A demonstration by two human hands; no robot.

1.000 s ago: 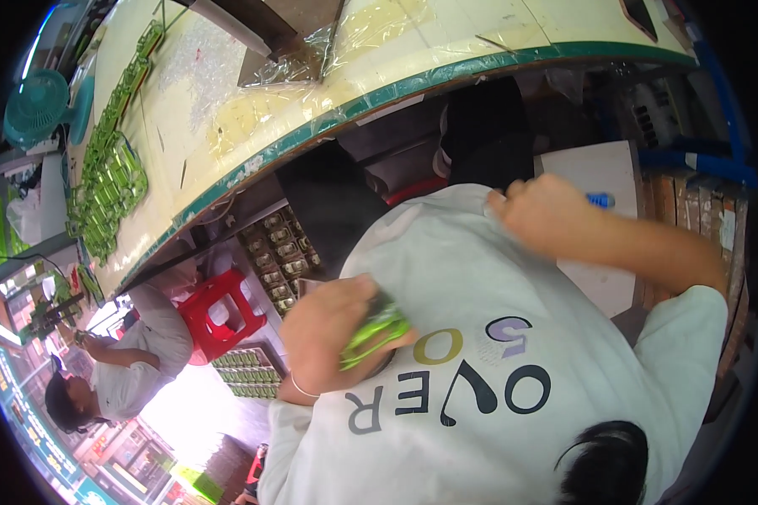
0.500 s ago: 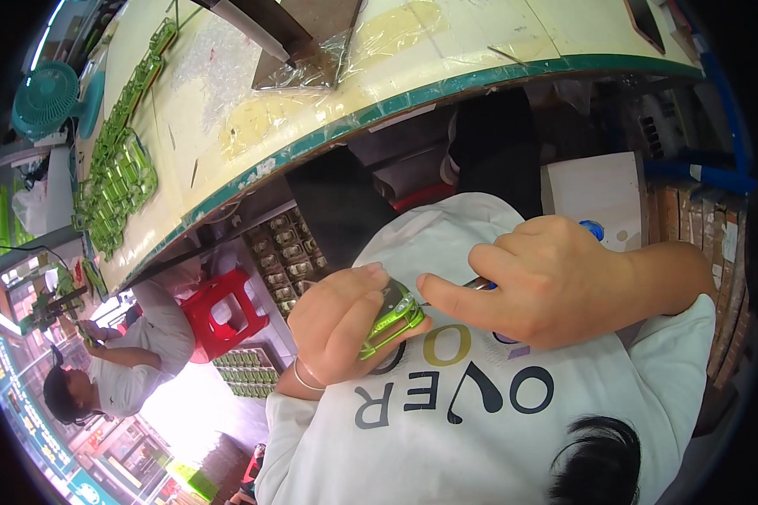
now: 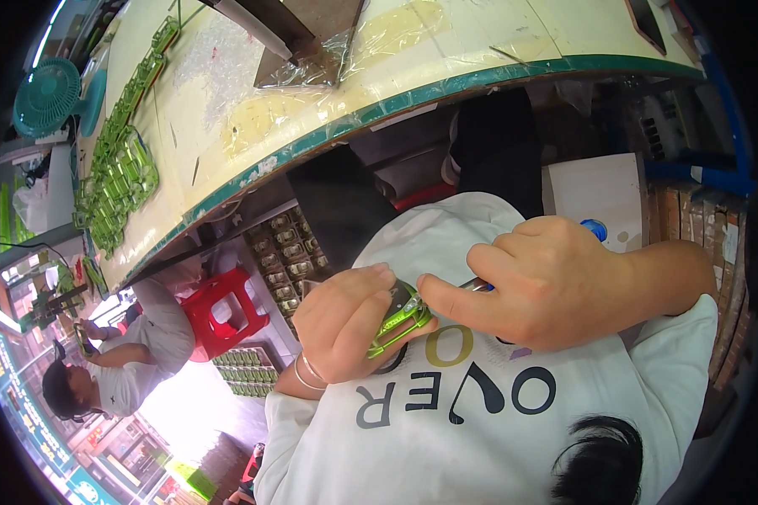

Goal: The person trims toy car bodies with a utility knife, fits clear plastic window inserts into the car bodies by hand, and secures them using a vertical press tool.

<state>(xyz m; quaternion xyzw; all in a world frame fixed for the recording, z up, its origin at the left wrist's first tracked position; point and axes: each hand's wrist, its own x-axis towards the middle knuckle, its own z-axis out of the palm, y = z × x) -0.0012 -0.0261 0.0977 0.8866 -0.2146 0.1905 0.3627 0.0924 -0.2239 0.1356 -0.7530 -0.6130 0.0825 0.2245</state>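
Held up before my white shirt, a small bright green plastic frame with a dark panel (image 3: 402, 318) sits in my left hand (image 3: 343, 318). The fingers of that hand wrap over its far side. My right hand (image 3: 535, 282) is closed round a thin tool with a shiny dark handle (image 3: 477, 285). Its extended index finger reaches the edge of the green frame. The tool's tip is hidden by the finger, so its exact kind cannot be told.
The table's green edge (image 3: 379, 109) curves ahead of me. On it lie a heap of green frames (image 3: 126, 181) and a metal stand (image 3: 299, 63). Below left are trays of parts (image 3: 286, 252), a red stool (image 3: 225, 311) and a seated co-worker (image 3: 130, 362). Cardboard (image 3: 699, 244) stands right.
My left hand and the green frame have shifted slightly to the right, bringing the frame against my right index finger. My right hand stays nearly in place.
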